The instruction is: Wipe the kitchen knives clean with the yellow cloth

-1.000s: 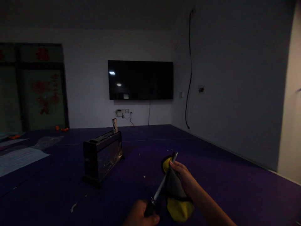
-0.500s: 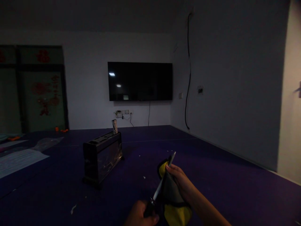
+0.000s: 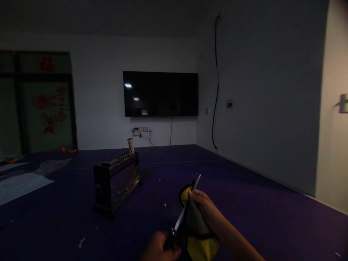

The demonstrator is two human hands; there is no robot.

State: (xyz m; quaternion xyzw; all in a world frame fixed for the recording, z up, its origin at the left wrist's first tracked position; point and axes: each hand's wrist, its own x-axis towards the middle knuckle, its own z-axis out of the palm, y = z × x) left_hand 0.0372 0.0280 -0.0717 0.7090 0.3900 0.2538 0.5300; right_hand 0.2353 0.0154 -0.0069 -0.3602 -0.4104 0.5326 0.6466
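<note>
My left hand [image 3: 159,248] is closed round the dark handle of a knife [image 3: 185,208] at the bottom of the view; its thin blade slants up and to the right. My right hand [image 3: 205,210] pinches a yellow and grey cloth [image 3: 197,232] against the blade, fingers pressed near the upper part of it. The cloth hangs down below my right hand, yellow at the bottom and at a small fold near the tip. A black knife block [image 3: 115,183] stands on the purple floor, to the left of my hands and farther off.
The room is dim. A dark television [image 3: 160,93] hangs on the far wall above sockets and cables. A small patterned can [image 3: 131,145] stands behind the block. Plastic sheets [image 3: 21,181] lie on the floor at left. A black cable [image 3: 215,83] runs down the right wall.
The view has shifted slightly right. My right hand and the cloth have slid a little down the blade toward the handle; my left hand keeps its grip.
</note>
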